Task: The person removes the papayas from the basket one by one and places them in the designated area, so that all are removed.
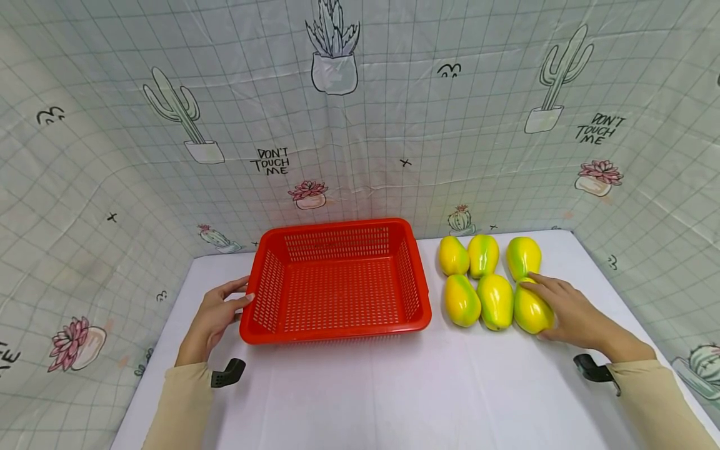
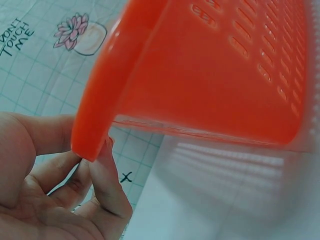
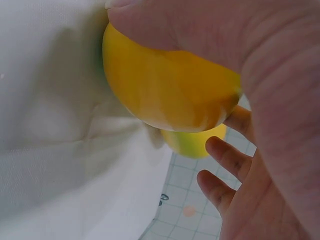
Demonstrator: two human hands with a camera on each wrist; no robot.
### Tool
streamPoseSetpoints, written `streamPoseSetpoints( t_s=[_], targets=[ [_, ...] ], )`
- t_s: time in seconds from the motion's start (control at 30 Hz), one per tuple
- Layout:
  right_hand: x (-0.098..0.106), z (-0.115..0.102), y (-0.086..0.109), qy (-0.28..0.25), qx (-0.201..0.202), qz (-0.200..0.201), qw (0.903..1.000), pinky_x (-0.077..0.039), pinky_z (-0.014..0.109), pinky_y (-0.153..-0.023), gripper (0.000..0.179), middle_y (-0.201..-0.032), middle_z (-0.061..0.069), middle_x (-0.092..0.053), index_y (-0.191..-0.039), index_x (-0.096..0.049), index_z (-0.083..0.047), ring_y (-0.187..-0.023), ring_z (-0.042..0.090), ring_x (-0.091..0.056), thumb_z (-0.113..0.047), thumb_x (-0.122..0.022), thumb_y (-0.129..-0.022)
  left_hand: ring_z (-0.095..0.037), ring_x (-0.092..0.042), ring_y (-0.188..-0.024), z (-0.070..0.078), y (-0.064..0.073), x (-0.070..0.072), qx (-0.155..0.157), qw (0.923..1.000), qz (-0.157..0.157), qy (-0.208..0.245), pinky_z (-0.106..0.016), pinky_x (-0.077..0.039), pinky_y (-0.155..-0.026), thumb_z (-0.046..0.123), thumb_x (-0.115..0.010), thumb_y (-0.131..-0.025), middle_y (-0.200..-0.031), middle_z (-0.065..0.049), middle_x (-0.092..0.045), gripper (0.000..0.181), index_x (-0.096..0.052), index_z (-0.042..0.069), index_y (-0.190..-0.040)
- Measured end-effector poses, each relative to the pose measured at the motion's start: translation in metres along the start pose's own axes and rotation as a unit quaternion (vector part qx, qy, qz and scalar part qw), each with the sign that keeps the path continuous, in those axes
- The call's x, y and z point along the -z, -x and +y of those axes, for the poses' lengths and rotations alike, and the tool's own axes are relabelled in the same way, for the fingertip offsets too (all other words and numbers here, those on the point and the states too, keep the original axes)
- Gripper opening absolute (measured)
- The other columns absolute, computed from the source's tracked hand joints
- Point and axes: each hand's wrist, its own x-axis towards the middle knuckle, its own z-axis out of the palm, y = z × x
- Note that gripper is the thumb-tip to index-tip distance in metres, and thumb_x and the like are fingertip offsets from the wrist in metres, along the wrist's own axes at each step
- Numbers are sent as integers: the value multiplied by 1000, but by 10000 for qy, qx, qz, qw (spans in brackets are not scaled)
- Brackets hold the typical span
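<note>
My left hand (image 1: 216, 315) pinches the left rim of a red plastic basket (image 1: 340, 334); in the left wrist view the thumb is on one side of the rim (image 2: 97, 100) and curled fingers are on the other. The basket has slotted walls and nothing inside. On the right, my right hand (image 1: 574, 315) grips the nearest right-hand yellow-green papaya (image 1: 530, 309). The right wrist view has the thumb across this papaya (image 3: 165, 90) and the index finger behind it, while the other fingers spread apart. Another papaya (image 1: 524, 256) lies just beyond.
Several more papayas, including one at the front left (image 1: 462, 301) and one in the front middle (image 1: 495, 302), lie in two rows right of the basket. The white table (image 1: 371, 394) meets a grid-patterned cloth (image 1: 371, 137) at the back and sides.
</note>
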Motion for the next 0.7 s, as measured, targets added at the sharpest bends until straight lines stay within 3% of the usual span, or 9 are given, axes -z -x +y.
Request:
streamPoseSetpoints(
  t_s=[0.7],
  targets=[
    [4, -6, 0, -96, -304, -248, 9992, -35, 80, -100, 100, -155, 34, -35, -148, -47, -2, -133, 61, -36, -7, -99, -63, -14, -60, -101, -1, 1, 0, -60, 9999, -34, 96, -21, -58, -79, 15, -58, -108, -156, -24, -39, 61, -36, 3, -164]
  ],
)
